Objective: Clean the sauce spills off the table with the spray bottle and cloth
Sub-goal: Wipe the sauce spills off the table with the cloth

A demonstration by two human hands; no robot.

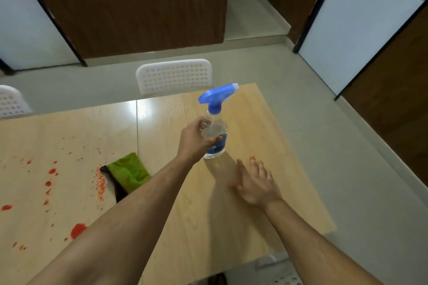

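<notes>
Across the left half of the wooden table red sauce spills lie scattered, from small specks near the far side to a larger blot close to the near edge, partly hidden by the left forearm; just right of a dense streak of droplets a green cloth with a dark edge lies crumpled on the tabletop, beside the seam between the two table panels and partly behind the same forearm; further right the left hand reaches across and grasps the clear spray bottle around its body, thumb on the near side and fingers curled round it; the bottle has a blue trigger head with a pale nozzle pointing right and a blue label whose writing is too blurred to read; its base seems just clear of the table, though I cannot tell for sure; to the right the right hand rests flat and released, fingers spread, near the bottle; beyond the table stands a white perforated chair.
</notes>
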